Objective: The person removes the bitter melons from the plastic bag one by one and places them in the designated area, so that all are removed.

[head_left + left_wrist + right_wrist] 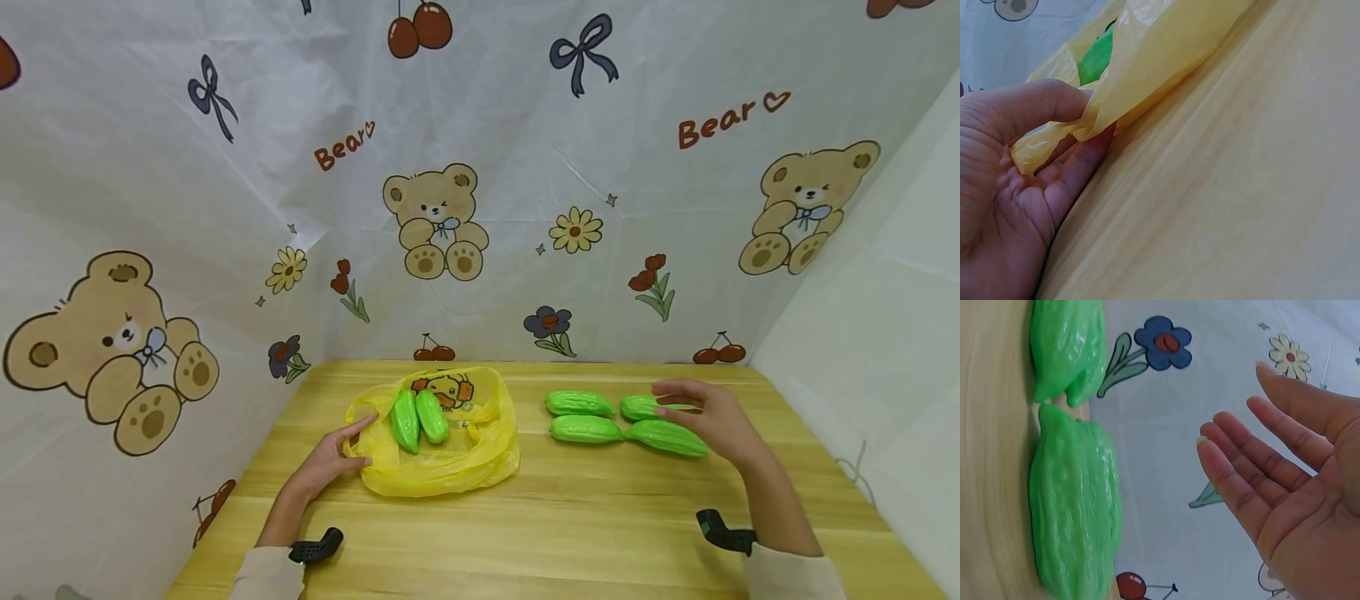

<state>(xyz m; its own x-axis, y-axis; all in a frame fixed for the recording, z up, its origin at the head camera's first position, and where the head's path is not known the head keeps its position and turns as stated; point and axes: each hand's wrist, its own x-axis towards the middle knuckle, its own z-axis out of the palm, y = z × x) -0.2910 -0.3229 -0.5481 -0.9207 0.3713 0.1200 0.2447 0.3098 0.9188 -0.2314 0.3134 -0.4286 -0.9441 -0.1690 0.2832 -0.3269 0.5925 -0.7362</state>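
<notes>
A yellow plastic bag (405, 479) with a printed duck lies on the table, its mouth spread wide. My left hand (327, 463) holds the bag's left edge, the thin film (1100, 109) caught between thumb and fingers. Two bright green bitter melons (418, 419) lie side by side inside it. Several more rest to the right in two rows, among them a front right melon (666, 437) and a back left melon (579, 403). Over the right-hand pair hovers my right hand (716, 417), its fingers extended and apart from the melons (1075, 506), with nothing in its grasp.
The wooden table (525, 533) ends at the back against a hanging cloth (517, 158) printed with bears and flowers. Cloth also walls the left and right sides. A pale cord (858, 471) hangs by the right edge. Each wrist wears a black camera (318, 547).
</notes>
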